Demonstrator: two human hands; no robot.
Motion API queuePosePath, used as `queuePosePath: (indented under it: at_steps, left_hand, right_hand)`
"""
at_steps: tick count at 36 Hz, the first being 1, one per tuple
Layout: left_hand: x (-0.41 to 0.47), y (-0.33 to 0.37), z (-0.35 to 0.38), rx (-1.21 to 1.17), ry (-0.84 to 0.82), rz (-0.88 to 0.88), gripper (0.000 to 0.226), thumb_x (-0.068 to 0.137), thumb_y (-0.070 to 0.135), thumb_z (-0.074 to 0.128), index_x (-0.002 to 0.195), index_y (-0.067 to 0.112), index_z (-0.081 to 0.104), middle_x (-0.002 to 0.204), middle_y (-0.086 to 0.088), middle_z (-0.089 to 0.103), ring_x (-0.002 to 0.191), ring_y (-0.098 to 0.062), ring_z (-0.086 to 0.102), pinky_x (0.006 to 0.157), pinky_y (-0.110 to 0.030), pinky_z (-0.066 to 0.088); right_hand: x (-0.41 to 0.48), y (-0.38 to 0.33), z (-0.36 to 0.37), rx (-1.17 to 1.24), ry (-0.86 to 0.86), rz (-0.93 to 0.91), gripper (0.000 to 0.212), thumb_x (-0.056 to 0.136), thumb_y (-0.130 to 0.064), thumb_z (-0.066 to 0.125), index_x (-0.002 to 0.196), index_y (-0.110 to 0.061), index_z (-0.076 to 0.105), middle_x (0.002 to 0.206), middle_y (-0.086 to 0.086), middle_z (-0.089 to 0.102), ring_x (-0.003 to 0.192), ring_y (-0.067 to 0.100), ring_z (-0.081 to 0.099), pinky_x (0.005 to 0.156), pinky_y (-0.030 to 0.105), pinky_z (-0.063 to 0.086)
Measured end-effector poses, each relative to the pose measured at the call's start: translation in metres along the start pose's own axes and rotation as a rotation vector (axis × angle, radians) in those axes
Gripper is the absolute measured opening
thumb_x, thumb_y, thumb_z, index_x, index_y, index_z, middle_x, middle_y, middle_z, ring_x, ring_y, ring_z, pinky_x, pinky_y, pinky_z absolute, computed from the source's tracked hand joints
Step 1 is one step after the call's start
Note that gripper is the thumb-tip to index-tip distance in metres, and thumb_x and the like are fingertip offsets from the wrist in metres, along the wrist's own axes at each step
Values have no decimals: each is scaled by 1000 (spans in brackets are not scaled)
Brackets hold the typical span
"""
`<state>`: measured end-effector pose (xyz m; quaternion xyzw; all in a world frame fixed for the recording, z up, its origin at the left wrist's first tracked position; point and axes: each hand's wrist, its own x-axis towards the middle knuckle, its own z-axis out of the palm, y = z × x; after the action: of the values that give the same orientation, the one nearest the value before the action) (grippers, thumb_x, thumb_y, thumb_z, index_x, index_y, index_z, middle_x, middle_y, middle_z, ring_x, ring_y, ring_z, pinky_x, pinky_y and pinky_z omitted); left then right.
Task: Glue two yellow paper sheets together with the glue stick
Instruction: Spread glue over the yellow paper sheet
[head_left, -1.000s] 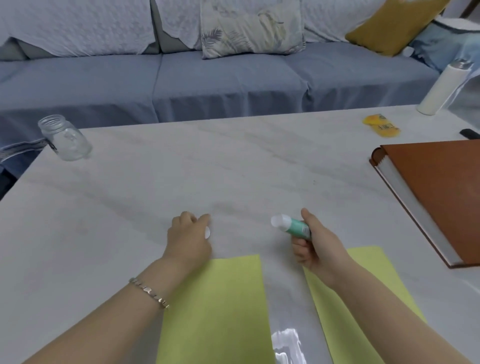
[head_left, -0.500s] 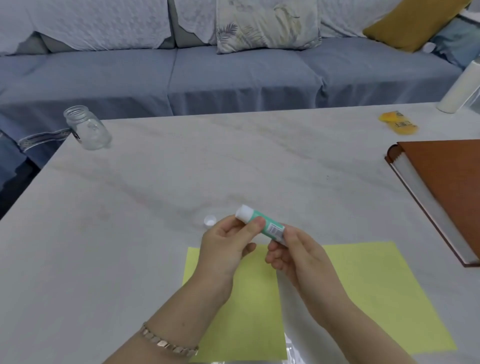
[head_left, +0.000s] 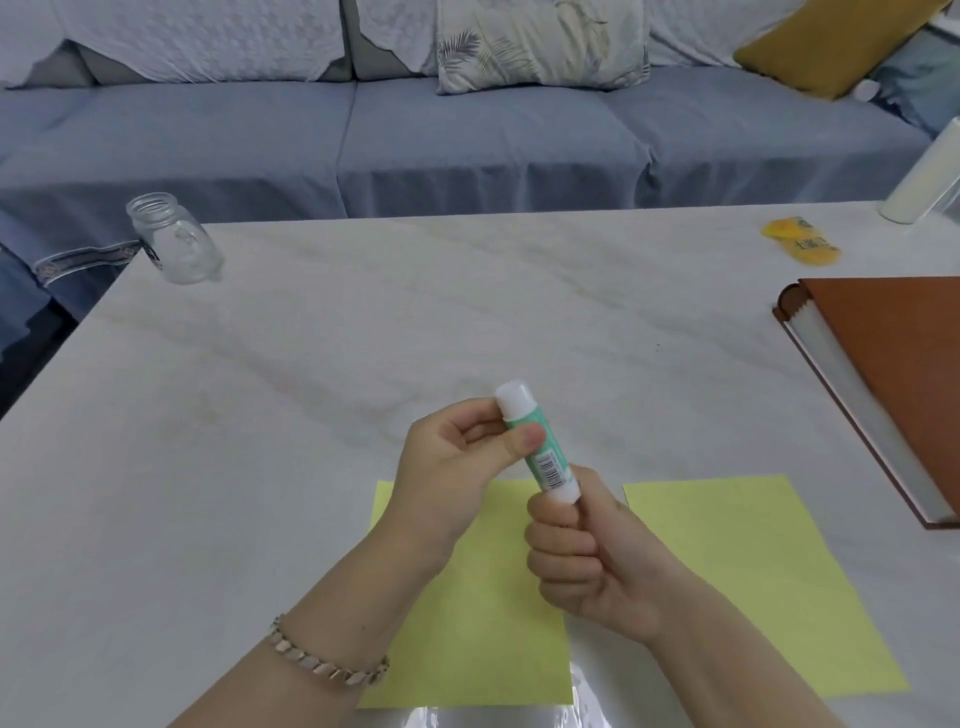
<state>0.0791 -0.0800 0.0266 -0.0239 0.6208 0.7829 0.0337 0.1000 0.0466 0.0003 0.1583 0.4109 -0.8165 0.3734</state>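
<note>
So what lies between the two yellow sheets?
A narrow strip of table, mostly hidden in the head view by the right hand, which grips the glue stick at its base. The left sheet and right sheet do not touch.

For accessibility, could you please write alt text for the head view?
The left hand and right hand hold a green glue stick; a left yellow sheet and right yellow sheet lie apart on the table, a glass jar and brown book beyond.
</note>
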Motion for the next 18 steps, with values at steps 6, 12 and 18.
queuePosePath:
  at_steps: [6, 12, 18]
  left_hand:
    - [-2, -5, 9, 0, 128, -63, 13, 69, 2, 74, 72, 12, 65, 62, 5, 68, 62, -6, 62, 63, -18, 51]
    - [-3, -6, 13, -28, 72, -96, 11, 72, 0, 71, 76, 10, 66, 63, 4, 68, 61, -5, 62, 58, -15, 49]
    - [-5, -6, 10, 37, 57, -50, 17, 71, -5, 70, 72, 10, 65, 58, 9, 68, 58, 0, 63, 56, -11, 47]
  right_hand:
    - [2, 13, 6, -444, 480, -638, 27, 97, -25, 33, 74, -13, 44, 48, -5, 47, 41, 10, 46, 37, 18, 32]
    - [3, 13, 5, -50, 390, -457, 41, 96, -37, 31, 64, -13, 36, 47, -4, 23, 34, 6, 22, 32, 15, 17]
    - [-3, 0, -3, 167, 224, -129, 36, 94, -36, 40, 66, -13, 44, 41, -4, 29, 28, 4, 27, 25, 11, 17]
